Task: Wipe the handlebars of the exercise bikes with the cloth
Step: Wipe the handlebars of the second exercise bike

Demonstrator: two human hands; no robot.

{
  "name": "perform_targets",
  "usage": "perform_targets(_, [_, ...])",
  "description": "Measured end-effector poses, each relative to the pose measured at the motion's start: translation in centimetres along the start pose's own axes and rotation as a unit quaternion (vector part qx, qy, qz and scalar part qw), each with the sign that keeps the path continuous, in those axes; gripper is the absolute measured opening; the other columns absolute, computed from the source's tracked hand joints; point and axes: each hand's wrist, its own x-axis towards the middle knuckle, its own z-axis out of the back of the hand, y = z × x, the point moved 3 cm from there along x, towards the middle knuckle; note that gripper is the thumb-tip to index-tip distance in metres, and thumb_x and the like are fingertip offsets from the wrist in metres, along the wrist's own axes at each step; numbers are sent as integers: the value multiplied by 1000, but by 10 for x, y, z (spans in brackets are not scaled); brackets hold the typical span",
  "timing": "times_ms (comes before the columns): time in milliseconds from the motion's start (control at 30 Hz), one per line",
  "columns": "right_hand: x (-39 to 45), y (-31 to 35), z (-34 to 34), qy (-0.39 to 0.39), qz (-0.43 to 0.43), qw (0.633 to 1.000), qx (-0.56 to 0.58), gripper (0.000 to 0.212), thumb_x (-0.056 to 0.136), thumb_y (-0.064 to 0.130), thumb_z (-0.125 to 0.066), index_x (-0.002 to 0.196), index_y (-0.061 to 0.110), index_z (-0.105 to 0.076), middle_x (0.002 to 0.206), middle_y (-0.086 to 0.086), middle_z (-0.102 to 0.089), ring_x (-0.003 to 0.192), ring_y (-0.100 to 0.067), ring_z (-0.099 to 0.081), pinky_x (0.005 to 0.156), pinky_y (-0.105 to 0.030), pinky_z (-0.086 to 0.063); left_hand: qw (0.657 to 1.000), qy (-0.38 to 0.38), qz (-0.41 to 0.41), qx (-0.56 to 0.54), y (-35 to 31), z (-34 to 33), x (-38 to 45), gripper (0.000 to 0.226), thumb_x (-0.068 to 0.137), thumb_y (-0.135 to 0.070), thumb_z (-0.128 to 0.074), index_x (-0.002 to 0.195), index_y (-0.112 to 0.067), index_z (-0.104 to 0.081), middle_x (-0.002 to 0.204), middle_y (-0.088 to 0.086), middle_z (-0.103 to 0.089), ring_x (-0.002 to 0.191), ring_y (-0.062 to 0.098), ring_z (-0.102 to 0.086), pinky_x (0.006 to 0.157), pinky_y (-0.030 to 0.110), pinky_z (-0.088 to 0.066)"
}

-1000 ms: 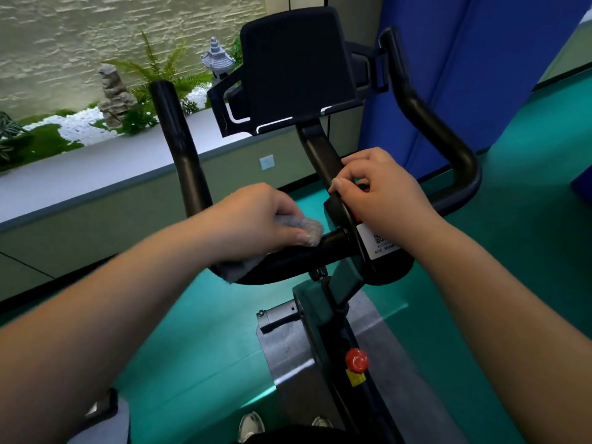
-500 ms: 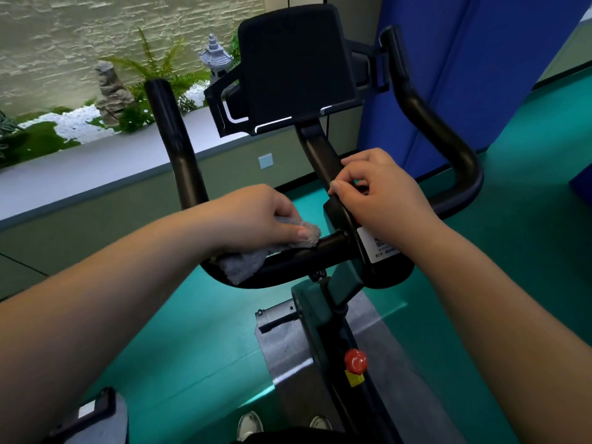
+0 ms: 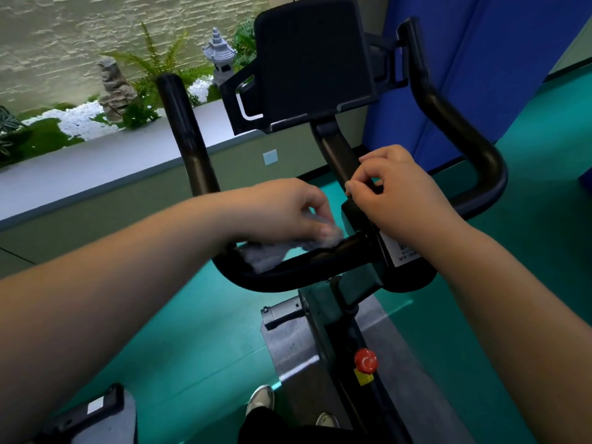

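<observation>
A black exercise bike handlebar [image 3: 189, 145] curves up on both sides of a black console [image 3: 314, 62]. My left hand [image 3: 282, 209] holds a grey cloth [image 3: 275, 251] against the left lower crossbar, just left of the stem clamp. My right hand [image 3: 394, 193] rests on top of the stem clamp, its fingers curled against the black post below the console. The right handlebar arm [image 3: 455, 123] rises behind my right hand, untouched.
A red knob [image 3: 365, 360] sits on the bike frame below. My shoes [image 3: 261, 400] stand on the teal floor by a grey mat [image 3: 294, 344]. A low ledge [image 3: 96, 165] with plants and stone ornaments runs along the left. A blue panel [image 3: 480, 59] stands behind on the right.
My left hand with the cloth has shifted slightly along the left crossbar toward the stem and lifted a little. My right hand stays on the stem clamp.
</observation>
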Motion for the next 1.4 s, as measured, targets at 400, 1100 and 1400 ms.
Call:
perform_targets(400, [-4,6,-6,-41,-58,997,-35,18,88,45,-57,77,32,-63,115,23,-45,88,-4,-56,69,-28,-43,985,142,-94,4,16,12,9,16,82,-23,-72,83,-35,-63,82,-19,-68,73,-10,-58,63,4,-40])
perform_targets(1100, [-2,22,-8,-43,-119,988,-94,29,89,52,-52,70,29,-54,103,15,-50,81,-11,-55,66,-31,-37,913,324,-102,224,41,50,14,11,77,-32,-74,77,-38,-65,76,-22,-66,69,-5,-60,70,23,-52])
perform_targets(1400, [-2,21,-8,-47,-116,988,-91,28,89,50,-52,72,28,-56,103,13,-51,82,-14,-57,68,-31,-39,913,312,-71,254,48,60,13,11,76,-38,-74,81,-37,-64,75,-13,-70,74,9,-67,74,32,-56])
